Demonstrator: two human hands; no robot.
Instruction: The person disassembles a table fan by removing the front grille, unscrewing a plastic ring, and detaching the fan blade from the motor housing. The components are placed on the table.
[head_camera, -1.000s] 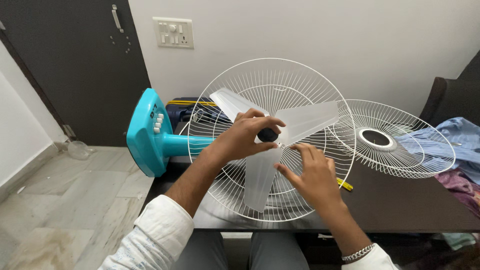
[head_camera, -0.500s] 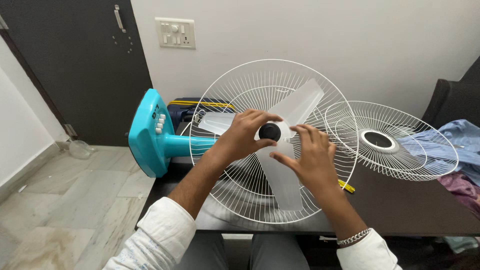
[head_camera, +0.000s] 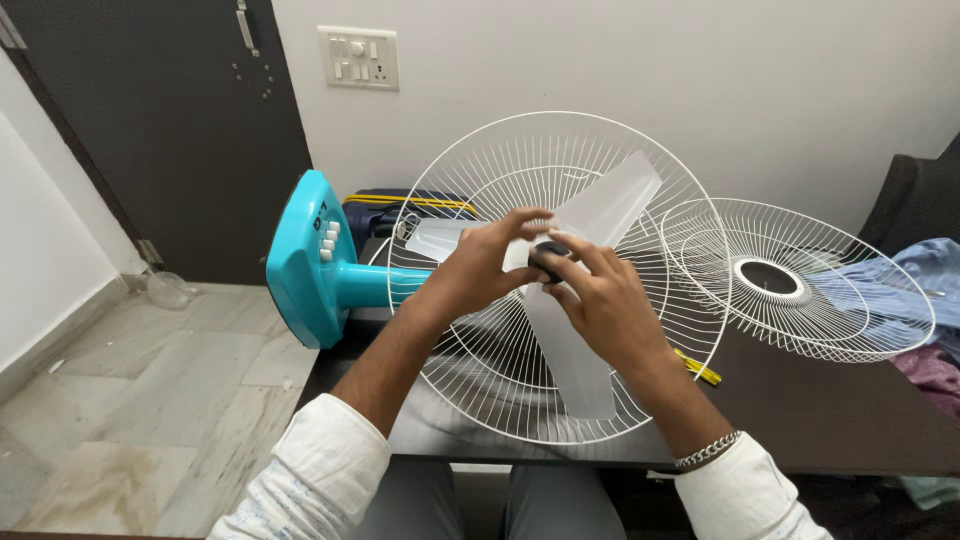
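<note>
A pedestal fan lies on its side on a dark table (head_camera: 800, 420), with its teal base (head_camera: 305, 260) at the left. Its white wire rear guard (head_camera: 470, 385) faces me and carries a translucent three-blade fan blade (head_camera: 612, 208). A black knob (head_camera: 547, 250) sits at the blade's hub. My left hand (head_camera: 480, 268) grips the hub of the blade from the left. My right hand (head_camera: 600, 300) has its fingers closed around the black knob from the right and hides most of it.
The loose white front guard (head_camera: 800, 290) lies on the table to the right, next to blue cloth (head_camera: 900, 272). A small yellow tool (head_camera: 700, 368) lies beside the rear guard. A dark suitcase (head_camera: 400, 208), a dark door (head_camera: 150, 130) and a wall switch plate (head_camera: 358, 57) are behind.
The blade turned, so one blade now points up right. My right hand left the lower blade and closed on the black knob. My left hand stayed at the hub.
</note>
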